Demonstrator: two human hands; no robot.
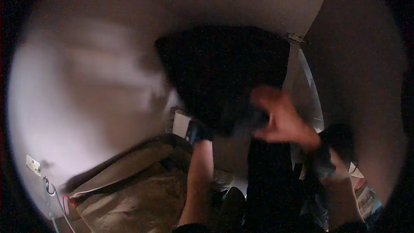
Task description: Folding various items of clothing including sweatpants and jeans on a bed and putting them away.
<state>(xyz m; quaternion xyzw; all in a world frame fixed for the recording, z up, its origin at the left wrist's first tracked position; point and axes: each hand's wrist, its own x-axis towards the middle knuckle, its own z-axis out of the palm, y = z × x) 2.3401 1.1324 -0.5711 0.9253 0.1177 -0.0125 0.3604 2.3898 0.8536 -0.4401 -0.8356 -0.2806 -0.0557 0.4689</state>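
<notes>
A large black cloth (224, 73), perhaps a garment, is spread out in the air in front of me; its folds are too dark to make out. My left forearm (200, 164), with a dark band at the wrist, reaches up to its lower left edge. The cloth hides my left hand, so its fingers do not show. Against the cloth's lower right side is my right hand (284, 121), smeared by motion. Its thumb and fingers curve apart, with something dark between them. A black band circles the right wrist. Below, a long dark strip (269, 181) hangs between my forearms.
At the lower left lies a bed or couch (142, 194) with a brownish cover, against a pale wall (95, 95). A white wall plate (33, 165) and cables (54, 194) are at the far left. Mixed items (364, 194) sit at the lower right.
</notes>
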